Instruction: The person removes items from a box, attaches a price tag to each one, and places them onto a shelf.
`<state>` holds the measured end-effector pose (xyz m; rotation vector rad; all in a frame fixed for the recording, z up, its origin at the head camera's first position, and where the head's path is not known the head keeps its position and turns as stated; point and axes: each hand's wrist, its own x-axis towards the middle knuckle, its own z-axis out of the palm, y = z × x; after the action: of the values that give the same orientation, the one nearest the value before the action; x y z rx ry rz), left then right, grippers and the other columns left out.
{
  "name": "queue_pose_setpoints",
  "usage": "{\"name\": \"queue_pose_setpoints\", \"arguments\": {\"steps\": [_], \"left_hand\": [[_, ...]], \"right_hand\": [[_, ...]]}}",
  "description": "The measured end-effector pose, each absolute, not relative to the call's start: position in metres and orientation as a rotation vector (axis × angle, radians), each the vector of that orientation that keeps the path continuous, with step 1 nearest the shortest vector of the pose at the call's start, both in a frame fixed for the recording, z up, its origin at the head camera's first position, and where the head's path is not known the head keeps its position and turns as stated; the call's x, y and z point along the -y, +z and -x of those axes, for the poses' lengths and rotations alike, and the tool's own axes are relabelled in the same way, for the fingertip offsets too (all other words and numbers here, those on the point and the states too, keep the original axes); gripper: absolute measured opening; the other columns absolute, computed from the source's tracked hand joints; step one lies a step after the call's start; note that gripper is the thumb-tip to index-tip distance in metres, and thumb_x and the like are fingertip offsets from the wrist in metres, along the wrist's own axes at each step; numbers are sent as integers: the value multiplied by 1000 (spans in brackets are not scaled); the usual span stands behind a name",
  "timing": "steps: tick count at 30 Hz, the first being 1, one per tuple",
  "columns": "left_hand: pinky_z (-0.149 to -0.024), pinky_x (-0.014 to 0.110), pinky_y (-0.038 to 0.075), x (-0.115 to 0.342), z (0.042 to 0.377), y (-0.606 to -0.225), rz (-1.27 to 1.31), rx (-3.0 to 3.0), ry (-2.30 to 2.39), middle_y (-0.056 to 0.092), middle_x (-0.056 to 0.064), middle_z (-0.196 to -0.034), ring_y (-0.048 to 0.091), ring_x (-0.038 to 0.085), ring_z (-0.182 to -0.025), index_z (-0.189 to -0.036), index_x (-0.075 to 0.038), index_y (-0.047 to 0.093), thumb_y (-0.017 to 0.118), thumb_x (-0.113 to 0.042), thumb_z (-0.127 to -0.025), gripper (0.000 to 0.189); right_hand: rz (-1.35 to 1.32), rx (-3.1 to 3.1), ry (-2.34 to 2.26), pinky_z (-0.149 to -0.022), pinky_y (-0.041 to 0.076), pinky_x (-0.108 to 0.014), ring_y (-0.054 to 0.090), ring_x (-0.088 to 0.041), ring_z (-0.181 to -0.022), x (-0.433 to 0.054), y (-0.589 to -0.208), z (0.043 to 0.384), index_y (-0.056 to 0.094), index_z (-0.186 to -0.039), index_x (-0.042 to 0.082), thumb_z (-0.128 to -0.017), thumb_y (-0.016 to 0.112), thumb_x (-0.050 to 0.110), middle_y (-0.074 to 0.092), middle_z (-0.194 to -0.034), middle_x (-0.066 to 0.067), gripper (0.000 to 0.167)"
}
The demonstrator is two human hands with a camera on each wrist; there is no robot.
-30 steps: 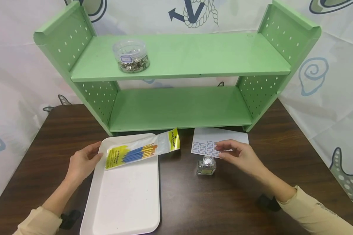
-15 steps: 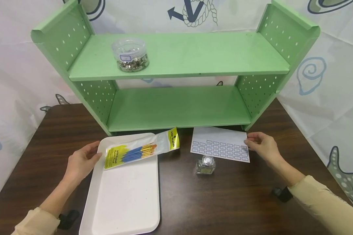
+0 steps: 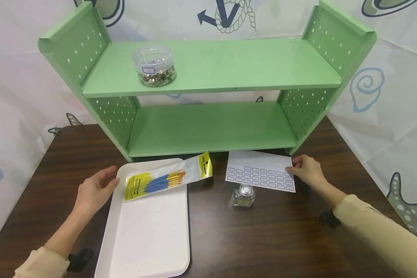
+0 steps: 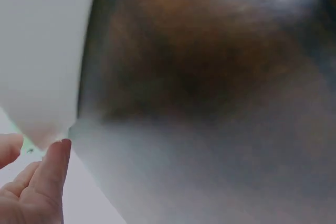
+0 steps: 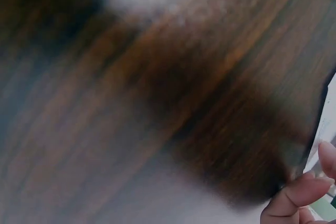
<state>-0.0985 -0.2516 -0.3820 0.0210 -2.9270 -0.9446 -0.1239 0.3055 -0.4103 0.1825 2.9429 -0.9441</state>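
In the head view my right hand (image 3: 308, 170) pinches the right edge of a white sticker sheet (image 3: 250, 160) with rows of small blue-bordered labels; its thumb lies on top. The right wrist view shows the thumb and fingers of that hand (image 5: 302, 195) at the edge of the sheet (image 5: 329, 116). My left hand (image 3: 94, 191) is beside the upper left rim of a white tray (image 3: 153, 239), thumb tip at the rim and fingers relaxed. In the tray, a pack of blue-handled artist brushes (image 3: 163, 181) hangs over the right rim. A small glass bottle (image 3: 243, 196) stands below the sheet.
A green two-tier shelf (image 3: 212, 127) stands behind the tray and sheet, with perforated side panels. On its upper tier sits a clear round jar (image 3: 155, 66) of small metal pieces, bearing a label. Everything rests on a dark wood table (image 3: 271, 239).
My right hand has moved right, from over the labels to the sheet's right edge, and its thumb has come further onto the paper. The left hand stays by the tray rim.
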Motion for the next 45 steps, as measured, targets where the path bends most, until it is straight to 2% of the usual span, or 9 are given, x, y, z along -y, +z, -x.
{"name": "queue_pose_setpoints", "arguments": {"steps": [3,5,8,11,14,20,25,31,45], "left_hand": [[-71,22,54,249,100,-373,23,2865,-940,58,26,-122,59,43,-106,-132,5,49,55,-20,-95,45],[-69,6,47,241,102,-364,58,2812,-952,59,24,-123,59,41,-107,-131,3,50,56,-20,-95,44],[-72,-4,37,225,102,-347,124,2727,-1005,59,21,-125,61,31,-108,-131,0,53,57,-19,-94,42],[-78,-2,39,201,101,-331,218,2691,-1143,59,17,-127,60,6,-106,-131,-2,53,57,-18,-94,41],[-81,3,43,169,99,-320,336,2710,-1384,58,15,-128,56,-4,-104,-132,-2,51,56,-17,-95,41],[-91,27,49,95,96,-325,556,2779,-1878,56,16,-130,57,28,-116,-135,-1,48,56,-12,-94,43],[-100,41,43,48,101,-342,581,2839,-2119,51,18,-136,52,29,-122,-138,0,42,55,-10,-94,47],[-105,43,38,16,108,-360,476,2834,-2231,46,24,-138,45,32,-129,-140,6,36,50,-5,-95,49],[-108,45,33,10,111,-373,349,2845,-2219,43,27,-139,41,35,-131,-140,12,31,49,-4,-94,51]], "right_hand": [[-175,-2957,-905,-55,37,-27,49,-21,-66,-305,-412,126,55,-105,-14,-85,67,14,56,-79,-16,37],[-181,-2959,-896,-54,36,-27,48,-20,-65,-306,-412,127,56,-104,-14,-85,67,14,55,-78,-15,35],[-191,-2953,-896,-54,36,-27,48,-19,-65,-307,-412,127,57,-103,-13,-85,66,14,55,-78,-14,34],[-196,-2947,-898,-54,36,-27,48,-19,-66,-308,-412,126,58,-103,-13,-86,66,15,56,-78,-14,33],[-214,-2948,-897,-53,36,-27,48,-19,-65,-308,-413,125,56,-104,-13,-86,65,14,56,-78,-14,34],[-237,-2960,-911,-49,35,-27,46,-16,-60,-309,-418,123,54,-107,-13,-86,65,13,54,-77,-14,36],[-245,-2956,-926,-48,36,-26,46,-15,-59,-305,-421,124,55,-106,-13,-86,65,12,54,-76,-13,35],[-255,-2948,-940,-47,41,-25,51,-14,-57,-300,-419,126,55,-107,-13,-87,64,11,55,-75,-13,33],[-274,-3044,-908,-63,38,-36,53,-28,-75,-292,-417,123,61,-98,-7,-88,60,8,59,-82,-16,18]]}}
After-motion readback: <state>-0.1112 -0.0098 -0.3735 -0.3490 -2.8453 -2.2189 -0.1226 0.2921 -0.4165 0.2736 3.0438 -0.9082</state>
